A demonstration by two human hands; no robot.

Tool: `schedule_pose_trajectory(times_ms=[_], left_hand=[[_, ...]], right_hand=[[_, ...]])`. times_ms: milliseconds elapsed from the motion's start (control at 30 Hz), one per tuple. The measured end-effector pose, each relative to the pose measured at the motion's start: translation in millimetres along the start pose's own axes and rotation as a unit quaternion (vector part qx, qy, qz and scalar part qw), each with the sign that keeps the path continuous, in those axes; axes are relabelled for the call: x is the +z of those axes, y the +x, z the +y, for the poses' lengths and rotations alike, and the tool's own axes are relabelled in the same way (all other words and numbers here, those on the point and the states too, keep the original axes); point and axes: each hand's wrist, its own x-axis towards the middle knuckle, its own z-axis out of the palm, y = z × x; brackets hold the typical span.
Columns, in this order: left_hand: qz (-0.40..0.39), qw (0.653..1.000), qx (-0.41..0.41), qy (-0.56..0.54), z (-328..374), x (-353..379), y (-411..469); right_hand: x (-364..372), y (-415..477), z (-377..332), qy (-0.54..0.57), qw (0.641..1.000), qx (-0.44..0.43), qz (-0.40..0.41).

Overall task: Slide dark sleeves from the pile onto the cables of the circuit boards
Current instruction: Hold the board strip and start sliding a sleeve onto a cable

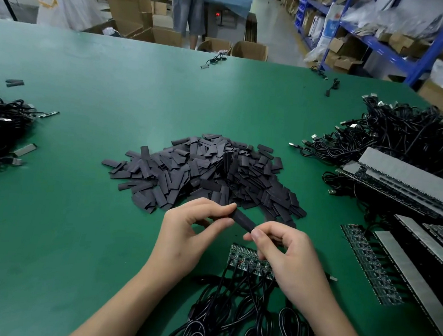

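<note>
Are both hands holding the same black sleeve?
Yes, the left hand pinches one end of the sleeve and the right hand pinches the other end.

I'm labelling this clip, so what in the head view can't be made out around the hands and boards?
Head view:
Whether a cable runs inside the held sleeve: it is opaque, and the right hand covers its near end.
Right end of the board strip: under the right hand.
Cable coils: cut off by the bottom edge.
Board stacks: cut off by the right edge.
</note>
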Motion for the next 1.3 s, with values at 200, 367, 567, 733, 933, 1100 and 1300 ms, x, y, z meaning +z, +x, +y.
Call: schedule_pose_trajectory(times_ms=[200,367,567,733,933,1100,1300], left_hand=[[0.034,0.996,-0.057,-0.062,1.0,-1.1,1.0],[0.024,0.995,-0.057,-0.077,-0.9,-0.5,-0.8],[0.008,0.996,-0.051,-0.079,-1.5,1.3,-1.1],[-0.01,0.996,-0.049,-0.073,0.2,-0.9,-0.5],[-0.107,0.987,-0.036,0.114,0.8,-7.1,1.1],[-0.215,0.942,-0.017,0.259,1.1,-10.1,-0.4],[-0.229,0.949,-0.035,0.212,3.9,-10.7,0.4]], right_hand=[[2.7,-0.6,-0.2,0.003,1.0,-0.009,-0.009],[3.5,-0.5,-1.0,-0.005,1.0,-0.013,-0.01],[3.9,-0.4,-0.8,-0.017,1.0,-0.008,-0.006],[2.8,0.3,-0.8,-0.012,1.0,-0.012,-0.004],[-3.5,1.8,5.4,-0.045,0.995,-0.024,0.086],[-5.4,4.0,15.4,-0.133,0.984,0.006,0.119],[-6.5,6.2,18.9,-0.2,0.974,0.004,0.103]])
